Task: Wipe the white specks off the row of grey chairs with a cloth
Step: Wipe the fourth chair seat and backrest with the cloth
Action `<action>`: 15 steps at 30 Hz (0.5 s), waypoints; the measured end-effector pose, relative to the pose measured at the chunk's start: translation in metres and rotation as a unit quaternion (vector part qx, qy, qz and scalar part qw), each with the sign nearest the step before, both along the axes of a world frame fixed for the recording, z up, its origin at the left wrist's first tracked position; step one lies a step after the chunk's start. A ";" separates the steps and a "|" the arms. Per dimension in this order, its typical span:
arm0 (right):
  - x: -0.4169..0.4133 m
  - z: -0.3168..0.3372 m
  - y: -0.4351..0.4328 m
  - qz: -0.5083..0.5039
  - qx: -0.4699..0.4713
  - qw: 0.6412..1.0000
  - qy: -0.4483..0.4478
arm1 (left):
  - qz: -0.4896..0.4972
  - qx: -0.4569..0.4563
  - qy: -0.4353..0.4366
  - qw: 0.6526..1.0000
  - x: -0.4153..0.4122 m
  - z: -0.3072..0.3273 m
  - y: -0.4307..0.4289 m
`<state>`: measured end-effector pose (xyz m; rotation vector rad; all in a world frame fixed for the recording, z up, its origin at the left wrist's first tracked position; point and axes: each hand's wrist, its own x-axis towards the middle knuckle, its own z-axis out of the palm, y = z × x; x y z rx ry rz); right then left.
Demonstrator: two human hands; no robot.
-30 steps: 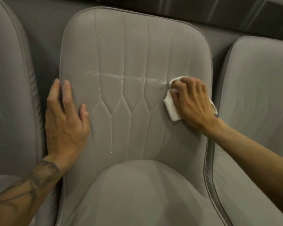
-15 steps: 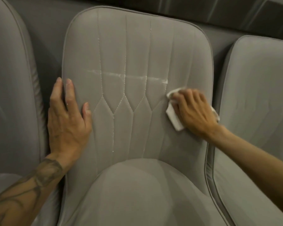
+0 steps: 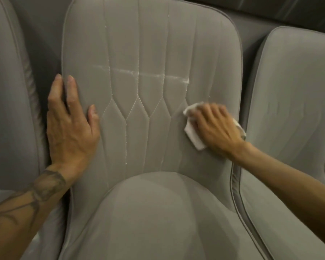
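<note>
The middle grey chair (image 3: 150, 44) faces me, its quilted backrest crossed by a horizontal white streak (image 3: 139, 73). Small white specks (image 3: 126, 147) dot the stitch lines below the streak. My right hand (image 3: 216, 130) holds a folded white cloth (image 3: 192, 135) with bent fingers and presses it on the right side of the backrest, below the streak's right end. My left hand (image 3: 71, 124) lies flat with straight fingers on the backrest's left edge.
A second grey chair (image 3: 8, 91) stands close on the left and a third (image 3: 293, 91) close on the right, with narrow gaps between them. The middle chair's seat cushion (image 3: 158, 212) fills the lower centre. A dark wall runs behind the row.
My right hand has slid the cloth down the backrest from the streak's right end to well below it. The left hand has stayed on the left edge.
</note>
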<state>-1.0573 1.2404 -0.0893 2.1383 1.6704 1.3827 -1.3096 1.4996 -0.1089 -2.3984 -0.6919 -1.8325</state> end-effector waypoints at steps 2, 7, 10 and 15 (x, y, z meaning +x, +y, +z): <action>-0.001 0.009 0.008 -0.011 0.094 0.995 0.038 | -0.002 0.000 -0.005 1.000 0.001 -0.001 0.001; -0.034 -0.089 -0.027 -0.007 -0.082 0.996 0.030 | -0.001 0.002 -0.009 1.000 0.001 -0.002 0.001; -0.036 -0.098 -0.042 0.029 -0.218 0.975 -0.044 | -0.004 -0.002 -0.006 1.000 0.000 0.000 -0.001; -0.012 -0.039 -0.007 -0.029 -0.010 0.999 0.016 | -0.002 0.001 -0.007 1.000 0.001 -0.001 -0.001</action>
